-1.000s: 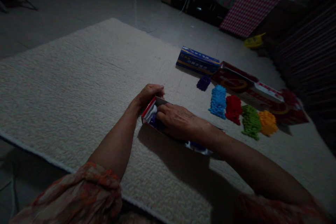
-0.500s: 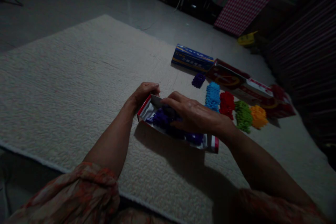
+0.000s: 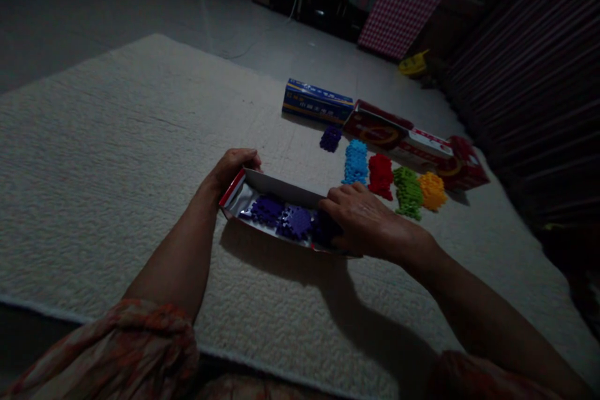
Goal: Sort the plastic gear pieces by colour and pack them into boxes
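Observation:
An open carton with a silvery lining and red edge lies lengthwise before me, slightly tilted. Inside it are several purple interlocking plastic pieces, flat with notched edges. My left hand is closed around the far left corner of the carton, its fingertips partly hidden behind the wall. At the right end, my right hand reaches in with fingers curled down over dark purple pieces. Its fingertips are partly hidden among them.
Beyond the carton are a purple stack, light blue pieces, red pieces, green pieces and orange pieces. Behind them stand a blue box and red boxes. Everything rests on a pale quilted mat.
My right hand has shifted from the carton's middle to its right end, uncovering the purple pieces in the middle. My left hand still holds the left end. The whole view has shifted somewhat.

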Demonstrator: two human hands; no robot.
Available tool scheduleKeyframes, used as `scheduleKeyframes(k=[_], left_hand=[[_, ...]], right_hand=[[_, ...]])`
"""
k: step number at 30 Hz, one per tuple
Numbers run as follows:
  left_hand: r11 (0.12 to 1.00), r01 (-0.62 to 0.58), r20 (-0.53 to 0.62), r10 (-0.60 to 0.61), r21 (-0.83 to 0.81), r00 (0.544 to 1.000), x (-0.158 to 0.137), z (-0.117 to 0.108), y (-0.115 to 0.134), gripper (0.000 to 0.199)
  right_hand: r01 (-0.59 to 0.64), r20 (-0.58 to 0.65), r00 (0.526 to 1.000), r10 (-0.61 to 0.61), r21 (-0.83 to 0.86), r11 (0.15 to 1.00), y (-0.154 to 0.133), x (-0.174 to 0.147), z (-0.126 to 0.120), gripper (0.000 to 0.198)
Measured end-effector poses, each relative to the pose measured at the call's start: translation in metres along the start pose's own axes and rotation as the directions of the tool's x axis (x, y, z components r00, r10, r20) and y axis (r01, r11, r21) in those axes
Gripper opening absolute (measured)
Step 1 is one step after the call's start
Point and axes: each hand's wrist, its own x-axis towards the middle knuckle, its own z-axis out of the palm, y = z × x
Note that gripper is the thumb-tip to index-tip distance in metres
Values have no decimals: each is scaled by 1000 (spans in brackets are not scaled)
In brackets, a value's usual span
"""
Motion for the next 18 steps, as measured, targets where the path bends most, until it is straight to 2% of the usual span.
scheduleKeyframes(k=[6,11,18], left_hand=[[1000,-30,-5,30,4,1000,0,-1,-2,27],[999,-41,-16,41,2,999,0,0,-2,27],[1000,-23,-13,24,15,1000,0,0,0,27]], right_hand=[[-39,-69,997,31,-122,992,-5,1,7,41],[-46,-45,998,41,-108,993,-8,3,9,50],[-61,-56,997,55,-101,993,-9,4,16,46]])
